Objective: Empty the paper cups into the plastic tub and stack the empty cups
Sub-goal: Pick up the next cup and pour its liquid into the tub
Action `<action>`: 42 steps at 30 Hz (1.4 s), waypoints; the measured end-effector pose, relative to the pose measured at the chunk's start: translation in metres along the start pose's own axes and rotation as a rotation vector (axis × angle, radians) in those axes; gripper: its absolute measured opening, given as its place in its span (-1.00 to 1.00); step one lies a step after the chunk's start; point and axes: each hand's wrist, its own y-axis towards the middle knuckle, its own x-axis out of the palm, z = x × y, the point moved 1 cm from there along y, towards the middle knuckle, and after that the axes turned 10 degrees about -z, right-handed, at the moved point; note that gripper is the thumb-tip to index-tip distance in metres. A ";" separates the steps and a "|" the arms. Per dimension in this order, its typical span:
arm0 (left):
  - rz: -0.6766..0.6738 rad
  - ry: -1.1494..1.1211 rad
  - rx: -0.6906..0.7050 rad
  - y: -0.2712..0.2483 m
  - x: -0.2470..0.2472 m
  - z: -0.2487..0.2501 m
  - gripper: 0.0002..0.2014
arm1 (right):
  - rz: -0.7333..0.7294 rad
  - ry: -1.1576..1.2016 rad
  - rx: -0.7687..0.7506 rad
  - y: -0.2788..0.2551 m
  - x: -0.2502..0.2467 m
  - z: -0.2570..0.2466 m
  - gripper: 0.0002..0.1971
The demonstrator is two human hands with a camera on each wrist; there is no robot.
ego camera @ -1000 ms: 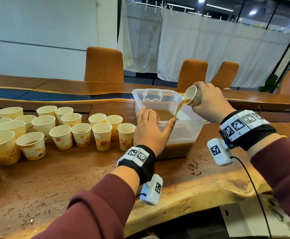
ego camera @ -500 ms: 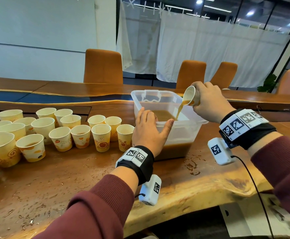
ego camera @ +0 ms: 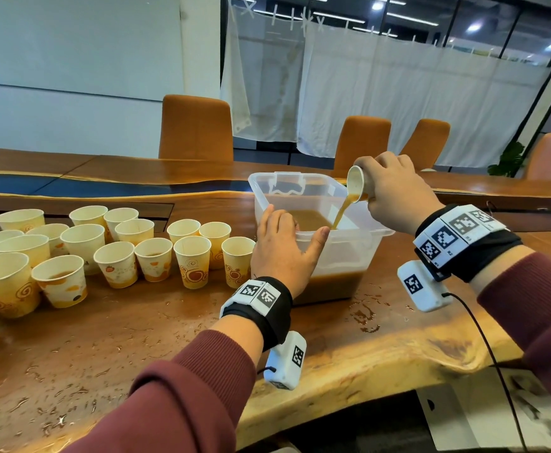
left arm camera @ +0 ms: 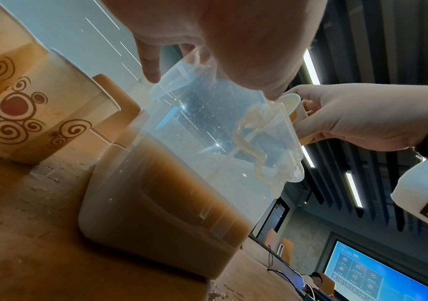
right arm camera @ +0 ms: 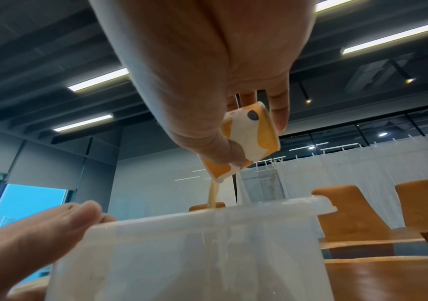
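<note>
Far out to the left of the left hand, a crowd of paper cups (ego camera: 71, 256) stands upright on the wet wooden desk (ego camera: 136, 348), several with brown liquid in the bottom; the nearest one, a swirl-printed cup (ego camera: 238, 264), stands just beside that hand's outer edge.

The left hand (ego camera: 284, 248) reaches forward from a maroon sleeve (ego camera: 182, 400), wrist roughly level. Its fingers lie straight and together over the near-left corner of the plastic tub (ego camera: 362, 253), fingertips dipping past the rim, while the thumb is spread out to the right along the near rim. It grips nothing; it rests flat against the tub.

The tub sits on the desk straight ahead of this hand, clear-walled and partly filled with brown liquid (left arm camera: 161, 195).

To the right and higher up, the right hand (ego camera: 395, 191) hangs above the tub's far-right corner, wrist raised and bent, back of the hand upward. Its fingers and thumb curl round a tilted paper cup (right arm camera: 249, 140), the mouth turned left and downward. A thin brown stream (ego camera: 341, 212) falls from the cup's lip into the tub, landing just right of the left thumb.

Spilled drops lie on the desk below the right wrist.
</note>
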 end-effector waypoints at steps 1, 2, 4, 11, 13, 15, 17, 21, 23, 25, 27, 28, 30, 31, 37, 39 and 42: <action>0.000 -0.002 -0.002 0.000 0.000 0.000 -0.49 | 0.004 -0.010 -0.010 0.000 -0.001 -0.001 -0.32; 0.000 -0.006 -0.002 -0.001 -0.001 0.001 -0.49 | 0.009 -0.021 -0.022 0.000 -0.002 -0.001 -0.31; -0.001 -0.011 0.001 -0.001 -0.001 0.001 -0.49 | 0.021 -0.044 -0.049 -0.001 -0.005 -0.001 -0.31; 0.000 -0.008 0.001 -0.002 -0.001 0.000 -0.48 | -0.012 -0.209 -0.178 -0.004 0.002 -0.008 -0.29; 0.006 -0.008 0.001 -0.001 -0.001 0.000 -0.48 | -0.031 -0.216 -0.197 -0.005 0.006 -0.009 -0.29; 0.008 -0.004 0.000 -0.002 -0.002 0.002 -0.48 | -0.030 -0.215 -0.183 -0.004 0.008 -0.009 -0.29; 0.003 -0.008 -0.003 -0.002 -0.003 0.002 -0.48 | -0.106 -0.200 -0.155 -0.005 0.012 -0.011 -0.31; -0.071 -0.096 0.004 -0.002 -0.009 0.000 -0.53 | -0.069 0.123 0.006 -0.018 0.016 -0.009 -0.38; -0.090 -0.211 0.000 -0.009 -0.017 0.002 -0.59 | 0.025 0.425 0.067 -0.031 0.014 -0.011 -0.41; -0.094 -0.342 -0.018 -0.025 -0.027 0.009 -0.62 | 0.124 0.708 0.099 -0.051 0.011 -0.020 -0.46; -0.064 -0.462 -0.036 -0.045 -0.036 0.020 -0.71 | 0.156 0.912 0.101 -0.076 0.009 -0.034 -0.51; -0.055 -0.521 -0.054 -0.057 -0.042 0.028 -0.77 | 0.146 0.998 0.096 -0.090 0.010 -0.041 -0.52; -0.077 -0.662 -0.125 -0.084 -0.050 0.039 -0.83 | 0.099 1.124 0.089 -0.120 0.013 -0.057 -0.51; -0.103 -0.726 -0.173 -0.098 -0.052 0.042 -0.83 | 0.073 1.152 0.088 -0.134 0.016 -0.064 -0.49; -0.227 -0.832 -0.343 -0.204 -0.043 0.035 -0.76 | -0.069 1.228 0.099 -0.225 0.054 -0.101 -0.31; -0.272 -0.843 -0.387 -0.240 -0.033 0.024 -0.74 | -0.142 1.217 0.095 -0.258 0.076 -0.109 -0.27; -0.351 -0.833 -0.497 -0.285 -0.016 0.004 -0.68 | -0.281 1.187 0.115 -0.301 0.112 -0.118 -0.31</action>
